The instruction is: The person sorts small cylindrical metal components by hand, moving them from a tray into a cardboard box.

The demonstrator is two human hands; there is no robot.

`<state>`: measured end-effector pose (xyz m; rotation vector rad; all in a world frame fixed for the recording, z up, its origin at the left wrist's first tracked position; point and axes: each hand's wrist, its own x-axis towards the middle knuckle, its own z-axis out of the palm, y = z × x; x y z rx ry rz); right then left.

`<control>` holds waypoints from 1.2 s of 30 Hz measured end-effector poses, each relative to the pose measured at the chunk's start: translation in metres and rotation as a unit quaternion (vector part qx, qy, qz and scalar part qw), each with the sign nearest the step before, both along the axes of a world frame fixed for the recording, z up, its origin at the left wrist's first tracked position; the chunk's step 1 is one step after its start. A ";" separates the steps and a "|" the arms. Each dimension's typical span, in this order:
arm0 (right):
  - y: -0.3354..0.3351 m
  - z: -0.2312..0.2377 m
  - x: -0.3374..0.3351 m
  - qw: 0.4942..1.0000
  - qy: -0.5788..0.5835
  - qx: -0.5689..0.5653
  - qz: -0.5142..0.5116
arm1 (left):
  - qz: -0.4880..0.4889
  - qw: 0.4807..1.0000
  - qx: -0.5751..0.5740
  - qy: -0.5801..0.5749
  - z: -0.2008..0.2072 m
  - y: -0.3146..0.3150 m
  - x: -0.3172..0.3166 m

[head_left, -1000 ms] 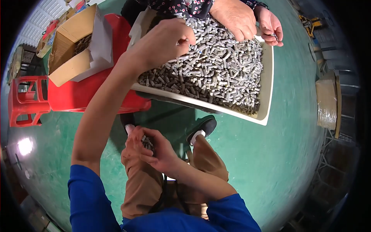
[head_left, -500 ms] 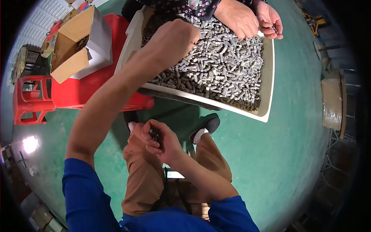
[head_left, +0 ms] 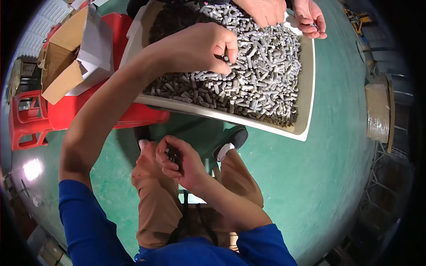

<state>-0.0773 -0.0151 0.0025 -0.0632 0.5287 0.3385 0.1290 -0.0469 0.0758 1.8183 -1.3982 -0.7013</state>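
Observation:
My left hand (head_left: 206, 48) reaches over a large white tub (head_left: 309, 88) heaped with small grey cylindrical pieces (head_left: 262, 66). Its thumb and index finger are apart, just above or touching the heap; no piece is clearly held between them. Above my lap, my right hand (head_left: 184, 162) curls around several of the same pieces (head_left: 172, 155), which show dark inside the cupped palm. Across the tub, another person's hand (head_left: 266, 11) rests its fingers on the pieces. That person's other hand (head_left: 310, 20) is cupped by the tub's far right corner, holding a few pieces.
A red plastic stool or table (head_left: 142, 116) stands left of the tub, bearing an open cardboard box (head_left: 95, 57). Another red stool (head_left: 29, 117) is beside it. My legs and dark shoes (head_left: 237, 137) are below the tub on green floor (head_left: 328, 177). A wrapped cardboard stack (head_left: 377, 113) stands far right.
My left hand's fingers have spread from a closed pinch over the heap. The whole view has shifted slightly. My right hand stays cupped around its pieces.

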 end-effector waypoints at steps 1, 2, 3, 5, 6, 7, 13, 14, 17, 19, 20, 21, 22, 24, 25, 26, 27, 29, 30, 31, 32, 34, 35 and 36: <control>-0.001 0.001 0.000 1.000 0.004 -0.014 0.013 | -0.004 1.000 0.001 0.005 0.002 -0.001 -0.001; -0.002 0.002 0.001 1.000 0.008 -0.013 0.009 | -0.001 0.999 -0.010 -0.033 0.003 0.000 0.000; -0.001 0.003 0.002 1.000 0.002 -0.013 0.009 | 0.002 0.997 -0.021 -0.070 0.002 0.001 0.000; -0.003 0.003 0.003 1.000 0.001 -0.013 0.003 | 0.051 0.989 -0.071 -0.118 -0.008 0.001 0.011; -0.001 0.006 0.006 1.000 -0.003 -0.018 0.003 | 0.058 0.991 -0.058 -0.105 -0.008 0.010 0.021; 0.001 0.009 0.008 1.000 -0.008 -0.023 0.005 | 0.066 0.993 -0.046 -0.092 -0.007 0.016 0.029; -0.007 0.006 0.008 0.999 -0.012 -0.028 -0.011 | -0.025 0.995 -0.064 -0.073 0.010 0.007 0.001; -0.006 0.007 0.008 1.000 -0.014 -0.026 -0.010 | -0.034 0.988 -0.028 -0.148 0.005 0.001 -0.006; -0.004 0.007 0.009 1.000 -0.010 -0.025 -0.006 | -0.039 0.987 -0.008 -0.153 0.001 0.001 -0.012; -0.004 0.007 0.009 0.999 -0.013 -0.035 -0.003 | -0.040 0.983 -0.022 -0.180 -0.002 0.004 -0.010; -0.005 0.008 0.009 0.999 -0.013 -0.036 -0.004 | -0.045 0.987 -0.017 -0.152 -0.002 0.004 -0.012; -0.006 0.009 0.009 0.999 -0.008 -0.039 -0.003 | -0.050 0.991 -0.012 -0.123 -0.001 0.004 -0.014; -0.007 0.010 0.009 0.999 -0.003 -0.042 -0.002 | -0.062 0.990 -0.005 -0.124 0.002 0.002 -0.015; -0.006 0.011 0.009 0.999 -0.008 -0.040 0.001 | -0.059 0.989 -0.009 -0.133 -0.001 0.002 -0.015; -0.006 0.011 0.009 0.999 -0.010 -0.040 0.003 | -0.058 0.988 -0.014 -0.141 -0.003 0.002 -0.016; -0.005 0.010 0.009 0.999 -0.010 -0.041 0.001 | -0.051 0.989 -0.023 -0.137 -0.006 0.001 -0.017; -0.005 0.009 0.009 0.999 -0.008 -0.035 -0.001 | -0.052 0.989 -0.024 -0.137 -0.006 0.002 -0.016; -0.005 0.009 0.009 1.000 -0.008 -0.030 -0.005 | -0.039 0.997 -0.017 -0.066 -0.002 0.003 -0.013; -0.005 0.009 0.009 0.999 -0.008 -0.033 -0.006 | -0.040 0.997 -0.018 -0.067 0.000 0.004 -0.011; -0.006 0.010 0.009 0.999 -0.008 -0.035 -0.008 | -0.042 0.999 -0.005 -0.015 0.002 0.006 -0.008; -0.006 0.010 0.008 0.999 -0.009 -0.036 -0.009 | -0.044 0.998 0.009 0.037 0.004 0.007 -0.005; -0.007 0.009 0.008 0.999 -0.016 -0.048 -0.006 | -0.044 0.992 0.042 0.110 0.004 0.008 -0.003; -0.006 0.009 0.008 0.999 -0.017 -0.047 -0.006 | -0.043 0.992 0.042 0.109 0.005 0.009 -0.002; -0.005 0.007 0.007 0.999 -0.021 -0.043 -0.006 | -0.055 0.991 0.038 0.118 0.006 0.010 -0.001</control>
